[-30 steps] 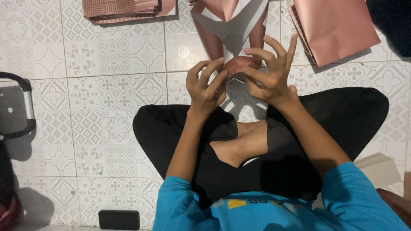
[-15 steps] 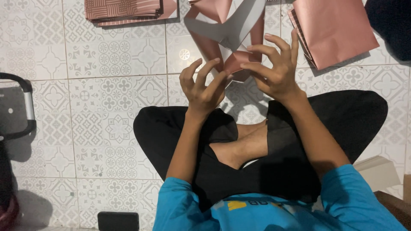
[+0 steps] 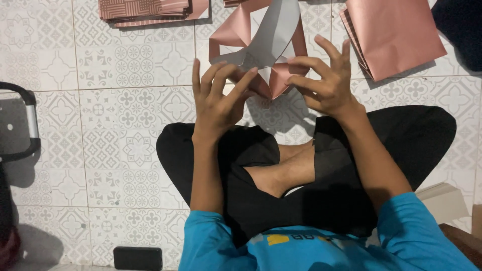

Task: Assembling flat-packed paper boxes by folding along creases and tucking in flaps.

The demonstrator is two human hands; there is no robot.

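I sit cross-legged on a patterned tile floor. Both hands hold one folded sheet of paper [image 3: 268, 47], rose-gold on one side and grey-white on the other, raised above my knees. My left hand [image 3: 217, 98] pinches its lower left part with thumb and fingers, the other fingers spread upward. My right hand [image 3: 326, 83] grips the lower right part near a pink flap, fingers curled and spread. The sheet's upper folds open upward into a wide, angular shape.
A stack of rose-gold paper bags [image 3: 394, 35] lies on the floor at the upper right. Another patterned pink stack [image 3: 145, 9] lies at the upper left. A dark chair frame [image 3: 22, 123] stands at the left. A black phone [image 3: 138, 258] lies near my left side.
The paper has been unfolded wider and lifted; its grey inner side now spreads open. My hands have moved slightly apart while keeping hold of it.
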